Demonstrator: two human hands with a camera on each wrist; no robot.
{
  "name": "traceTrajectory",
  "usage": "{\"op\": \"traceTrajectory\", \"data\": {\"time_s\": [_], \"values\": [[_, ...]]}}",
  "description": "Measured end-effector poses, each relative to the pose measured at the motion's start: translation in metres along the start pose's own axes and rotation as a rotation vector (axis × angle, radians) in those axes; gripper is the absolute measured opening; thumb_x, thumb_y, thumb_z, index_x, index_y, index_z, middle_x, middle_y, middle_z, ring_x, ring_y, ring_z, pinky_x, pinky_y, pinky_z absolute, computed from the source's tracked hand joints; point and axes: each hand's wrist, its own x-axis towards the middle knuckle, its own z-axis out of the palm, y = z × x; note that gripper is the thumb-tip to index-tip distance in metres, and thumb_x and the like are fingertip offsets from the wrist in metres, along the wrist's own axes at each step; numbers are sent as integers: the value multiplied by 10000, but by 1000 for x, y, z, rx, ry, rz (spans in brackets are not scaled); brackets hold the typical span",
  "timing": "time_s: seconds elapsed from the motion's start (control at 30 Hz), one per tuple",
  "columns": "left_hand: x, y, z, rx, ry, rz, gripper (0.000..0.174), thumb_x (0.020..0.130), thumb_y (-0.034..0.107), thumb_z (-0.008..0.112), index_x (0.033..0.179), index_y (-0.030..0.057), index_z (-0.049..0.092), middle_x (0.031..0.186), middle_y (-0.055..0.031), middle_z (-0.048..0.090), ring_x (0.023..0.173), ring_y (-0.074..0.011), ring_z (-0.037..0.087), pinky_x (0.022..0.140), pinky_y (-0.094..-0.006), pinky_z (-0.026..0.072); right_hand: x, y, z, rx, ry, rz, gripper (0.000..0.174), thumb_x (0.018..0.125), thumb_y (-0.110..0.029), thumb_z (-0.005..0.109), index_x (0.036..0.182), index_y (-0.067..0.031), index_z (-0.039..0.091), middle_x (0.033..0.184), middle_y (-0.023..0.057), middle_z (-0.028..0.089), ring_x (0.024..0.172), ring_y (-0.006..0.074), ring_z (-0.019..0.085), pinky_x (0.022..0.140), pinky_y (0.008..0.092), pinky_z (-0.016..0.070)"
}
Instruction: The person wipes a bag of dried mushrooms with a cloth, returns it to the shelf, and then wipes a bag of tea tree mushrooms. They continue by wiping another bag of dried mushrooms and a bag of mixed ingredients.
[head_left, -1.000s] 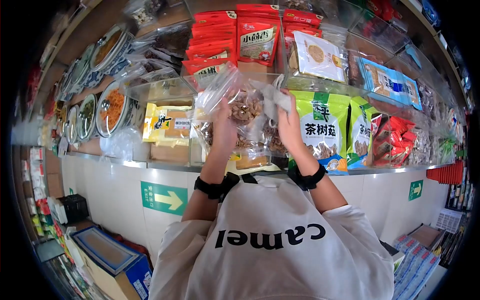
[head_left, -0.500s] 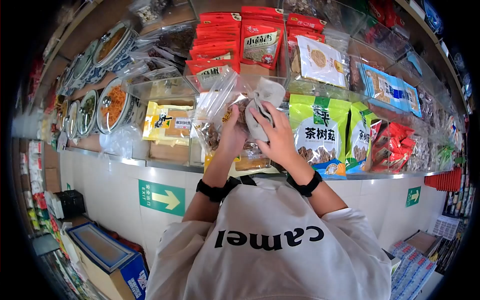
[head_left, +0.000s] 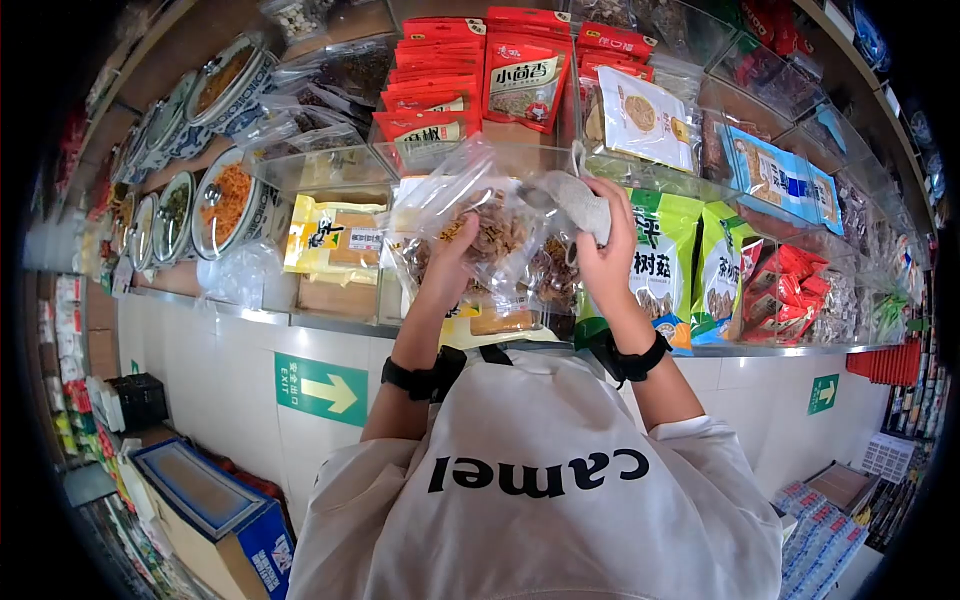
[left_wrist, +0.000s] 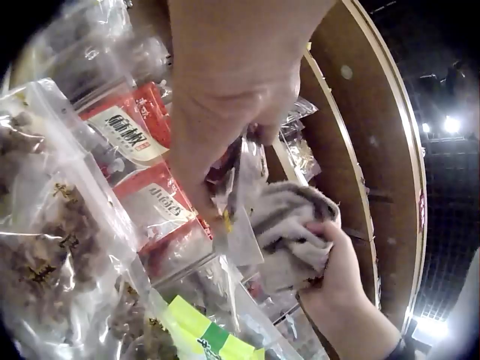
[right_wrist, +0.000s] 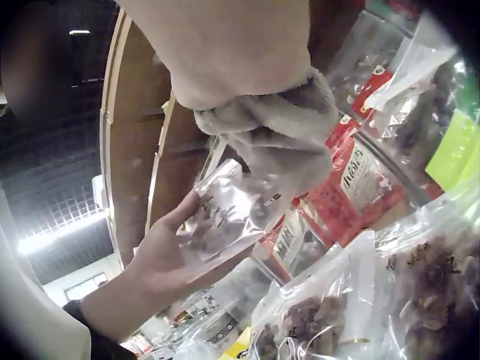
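My left hand (head_left: 450, 270) grips a clear zip bag of brown dried food (head_left: 492, 232), its thumb lying over the front. In the right wrist view that plastic bag (right_wrist: 225, 214) tilts up from the left hand (right_wrist: 159, 251). A grey cloth (head_left: 580, 203) is bunched in my right hand (head_left: 610, 258), just right of the bag's upper part. The left wrist view shows the folded cloth (left_wrist: 289, 232) with the right thumb pressed onto it. More clear bags of dried brown food (head_left: 555, 275) lie below, partly hidden by the held bag.
Red spice packets (head_left: 525, 85) stand behind in clear dividers. Green mushroom bags (head_left: 715, 265) are close by the right hand, and a yellow packet (head_left: 335, 240) lies left. Lidded bowls (head_left: 225, 205) stand farther left. A metal counter edge (head_left: 330, 329) runs in front of me.
The cloth first sat to the right, then came over the bag's front, and is now back at its upper right. The right hand moved with it; the left hand kept the bag.
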Motion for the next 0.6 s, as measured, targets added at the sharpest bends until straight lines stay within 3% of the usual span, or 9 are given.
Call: {"op": "traceTrajectory", "data": {"time_s": [0.07,0.17,0.2,0.27,0.43,0.53,0.6], "values": [[-5,4,8,37,-15,3,441,868,233,548,1239,40,408,1120,-69,536,1038,-168,509,867,-326,439,3,-7,5,13,-29,-38,407,652,-17,532,1057,9,514,1086,201,499,1021,337,489,887,376,385],[-1,-2,3,174,-34,79,434,863,218,559,1234,35,428,1128,-59,536,1013,-136,510,857,-299,436,-3,-6,17,27,-229,172,399,767,-195,619,1093,7,508,1028,205,537,973,342,519,831,371,407],[1,-3,3,276,-39,153,426,861,215,563,1226,31,442,1130,-55,538,990,-122,518,848,-284,437,-4,-3,19,27,-229,172,399,767,-195,619,1093,7,508,1028,205,537,973,342,519,831,371,407],[3,-1,-2,276,-61,131,428,856,211,571,1223,28,449,1126,-52,544,963,-114,528,834,-271,439,-4,1,22,151,-322,358,420,769,-199,623,1108,13,493,951,197,566,900,340,552,779,366,427],[-2,1,2,307,-14,51,416,835,206,602,1184,15,479,1076,-51,568,895,-106,553,798,-244,447,-4,1,23,149,-310,345,334,734,-135,612,1015,9,501,921,202,568,874,360,554,756,369,435],[0,-7,2,316,47,95,432,780,237,670,1110,4,516,1040,-64,576,895,-104,552,778,-239,453,-6,2,24,82,-284,344,335,700,-89,613,997,5,491,926,206,565,888,376,546,759,377,433],[-1,-8,7,539,145,182,466,718,256,728,1051,-4,531,983,-73,588,865,-104,562,745,-232,462,-8,0,26,46,-240,295,373,681,-49,613,1026,-3,477,936,208,562,893,389,540,760,387,430]]}}
